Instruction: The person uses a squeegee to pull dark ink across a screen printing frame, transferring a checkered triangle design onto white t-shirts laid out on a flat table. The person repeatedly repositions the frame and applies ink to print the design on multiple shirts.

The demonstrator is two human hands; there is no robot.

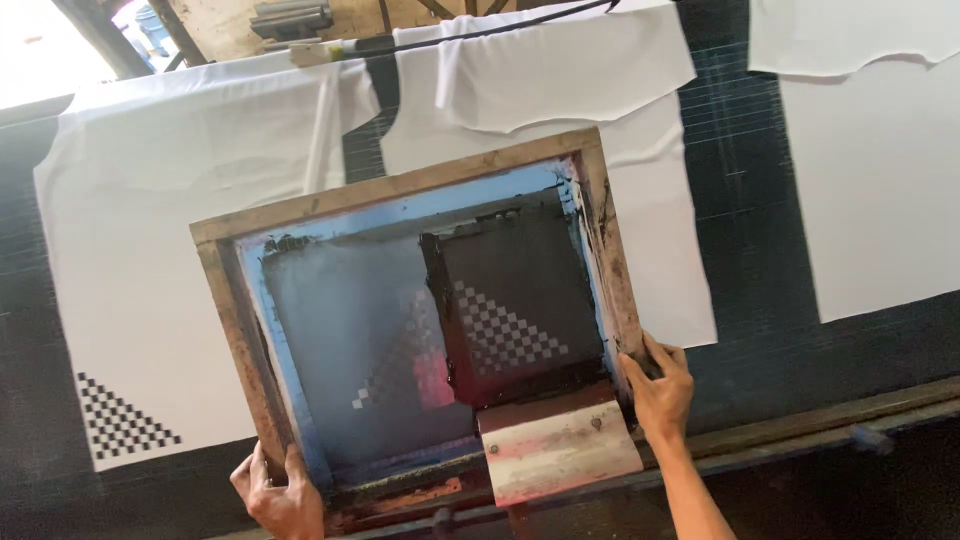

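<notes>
Screen frame between hands, left hand and right hand gripping its lower corners

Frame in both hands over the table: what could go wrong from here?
1. The squeegee lies loose inside the wooden frame; tilting may slide it and smear ink.
2. The left hand and right hand grip only the near corners, so the far edge could dip onto the white shirt and mark it beside its checkered print.

screen frame: wooden, blue-taped, dark mesh showing a checkered triangle | lying tilted over white shirt at tabletop's near edge | squeegee: wooden-handled, leaning inside frame's near right corner
</notes>
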